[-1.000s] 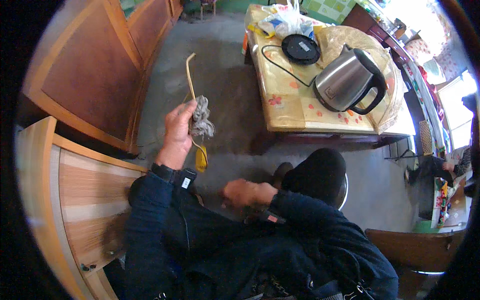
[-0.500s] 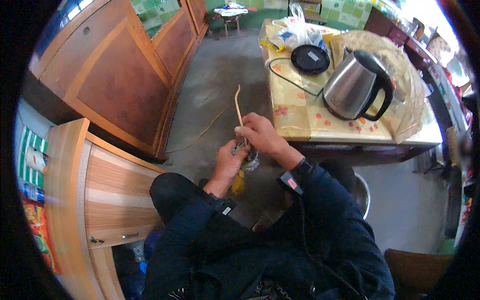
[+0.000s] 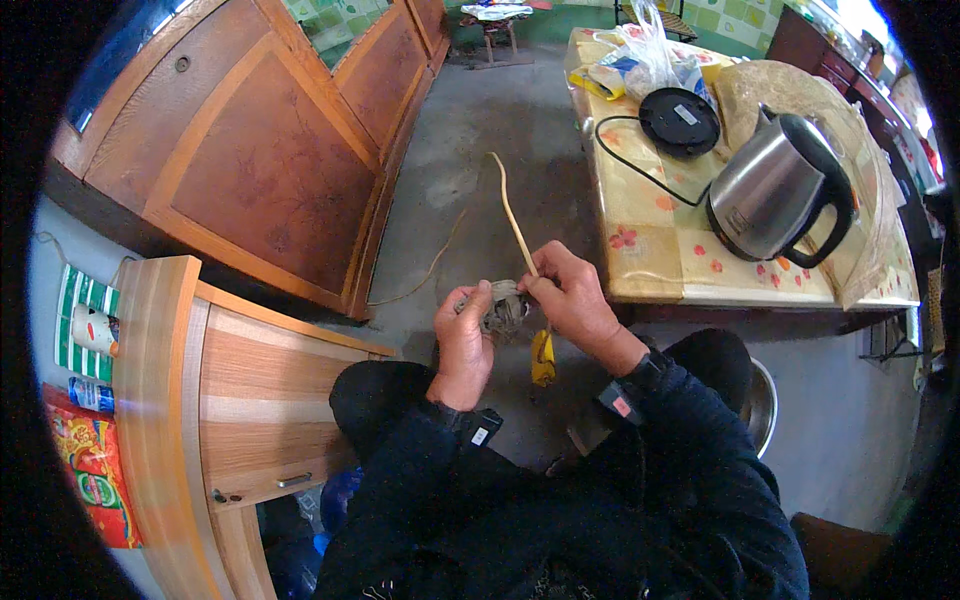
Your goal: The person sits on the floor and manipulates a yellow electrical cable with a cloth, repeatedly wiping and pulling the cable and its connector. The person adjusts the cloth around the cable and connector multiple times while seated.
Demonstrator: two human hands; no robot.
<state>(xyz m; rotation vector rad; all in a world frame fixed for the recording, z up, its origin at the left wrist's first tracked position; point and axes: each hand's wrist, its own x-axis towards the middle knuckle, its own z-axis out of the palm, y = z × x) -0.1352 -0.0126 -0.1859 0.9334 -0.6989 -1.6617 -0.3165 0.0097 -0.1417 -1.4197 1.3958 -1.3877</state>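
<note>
Both hands up over the floor, ahead of the knees. Left hand (image 3: 465, 345) curled, thumb over fingers, gripping a grey fibrous bundle (image 3: 505, 315). Right hand (image 3: 580, 300) nearly closed, thumb and fingertips pinching the lower part of a pale stick (image 3: 514, 223) just beside the bundle; fingers hide its lower end.

Surface below: bare grey floor (image 3: 460, 130), patchy, running away between a brown wooden cabinet (image 3: 290, 180) on the left and a worktop (image 3: 640, 275) on the right. Green tiled wall (image 3: 740, 20) and a low stool (image 3: 500, 40) at the far end.

Stick: long axis slants up and away from the person, leaning left; slight curve, free tip bent left. A yellow piece (image 3: 543, 360) hangs below the right hand; its attachment cannot be made out. A thin strand (image 3: 437, 260) lies loosely curved on the floor, left of the stick.

Close in: right knee (image 3: 715, 365) and worktop corner crowd the right side; light wood cabinet (image 3: 280, 400) near the left knee (image 3: 375, 400). Metal basin (image 3: 768, 400), partly hidden, beyond the right knee.

On the worktop's floral cover: steel kettle (image 3: 765, 190), upright; black disc base (image 3: 678, 115) with its cord (image 3: 650, 178); plastic bag (image 3: 655, 55); crumpled tan sheet (image 3: 760, 90) behind the kettle.
</note>
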